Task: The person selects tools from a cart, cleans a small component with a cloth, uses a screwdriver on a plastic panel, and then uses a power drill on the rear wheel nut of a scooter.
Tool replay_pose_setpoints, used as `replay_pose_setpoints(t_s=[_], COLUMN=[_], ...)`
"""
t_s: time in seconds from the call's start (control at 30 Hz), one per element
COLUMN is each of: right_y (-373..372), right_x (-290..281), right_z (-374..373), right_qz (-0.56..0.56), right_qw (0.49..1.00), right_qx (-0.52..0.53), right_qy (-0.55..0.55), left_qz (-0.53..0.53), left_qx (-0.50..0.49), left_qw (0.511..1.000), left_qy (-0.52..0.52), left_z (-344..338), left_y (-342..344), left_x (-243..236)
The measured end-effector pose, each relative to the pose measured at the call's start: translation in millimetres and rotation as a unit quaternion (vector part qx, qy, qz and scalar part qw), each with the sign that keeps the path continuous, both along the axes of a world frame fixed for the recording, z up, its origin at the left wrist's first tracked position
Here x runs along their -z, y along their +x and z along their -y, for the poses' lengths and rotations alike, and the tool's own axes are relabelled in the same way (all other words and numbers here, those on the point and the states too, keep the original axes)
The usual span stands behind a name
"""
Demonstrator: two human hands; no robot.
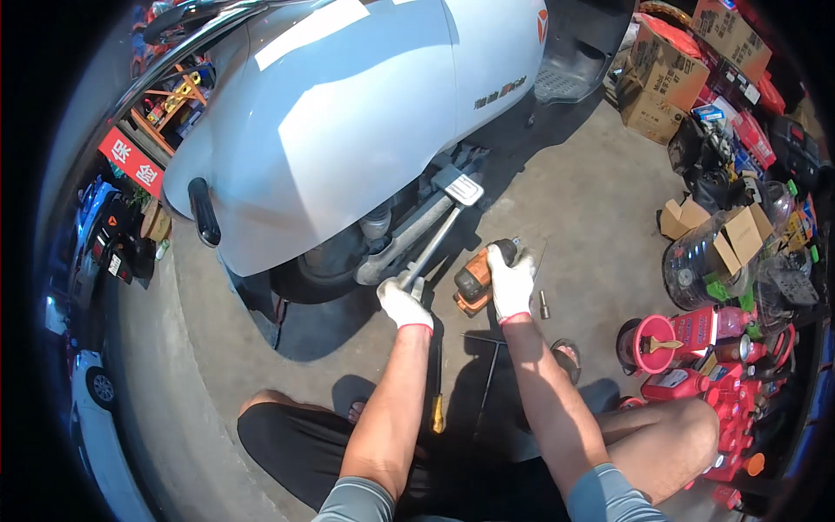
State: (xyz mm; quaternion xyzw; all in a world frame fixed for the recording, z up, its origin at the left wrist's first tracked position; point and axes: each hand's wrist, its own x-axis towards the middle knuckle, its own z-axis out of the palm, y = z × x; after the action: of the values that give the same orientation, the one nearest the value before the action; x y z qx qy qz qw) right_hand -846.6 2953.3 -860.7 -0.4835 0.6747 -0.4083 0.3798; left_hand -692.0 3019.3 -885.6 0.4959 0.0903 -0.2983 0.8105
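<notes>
My left hand (405,303), in a white glove, is closed round the near end of a long silver metal bar (435,239). The bar slants up beside the wheel of a white scooter (348,130), its far end by a silver footrest (461,187). My right hand (513,283), also gloved, grips an orange and black cordless impact wrench (474,280) low over the floor; its fingers are partly hidden. Just right of that hand a small metal socket (544,304) lies on the concrete. Between my forearms are a yellow-handled screwdriver (438,413) and a thin T-handle wrench (490,378).
To the right stand cardboard boxes (661,83), a large clear plastic jug (696,270), a pink bucket (652,344) with a brush in it, and several red bottles (731,418). A white car (100,400) is at the far left.
</notes>
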Motion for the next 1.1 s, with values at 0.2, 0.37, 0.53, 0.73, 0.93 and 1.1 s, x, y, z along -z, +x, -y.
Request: replay_pose_setpoints(t_s=[0.2,0.37,0.53,0.73,0.93,1.1], right_y=[10,14,10,4,0,2], right_x=[18,17,25,1,-3,24], right_z=[14,16,14,7,6,13], right_qz=[0.074,0.190,0.168,0.205,0.224,0.156], right_qw=[0.995,0.977,0.983,0.976,0.967,0.982], right_qx=[-0.058,-0.098,-0.067,-0.075,-0.119,-0.110], right_qy=[0.026,-0.004,-0.027,0.025,0.014,-0.001], left_qz=[0.044,0.294,0.410,0.495,0.500,0.532], left_qx=[0.003,0.158,0.362,0.499,0.390,0.434], left_qw=[0.999,0.942,0.832,0.643,0.553,0.485], left_qy=[0.025,0.017,0.095,0.306,0.540,0.541], left_z=[-3,-33,-25,-39,-74,-84], left_y=[-1,10,-24,-12,33,59], left_x=[-7,6,-13,33,84,95])
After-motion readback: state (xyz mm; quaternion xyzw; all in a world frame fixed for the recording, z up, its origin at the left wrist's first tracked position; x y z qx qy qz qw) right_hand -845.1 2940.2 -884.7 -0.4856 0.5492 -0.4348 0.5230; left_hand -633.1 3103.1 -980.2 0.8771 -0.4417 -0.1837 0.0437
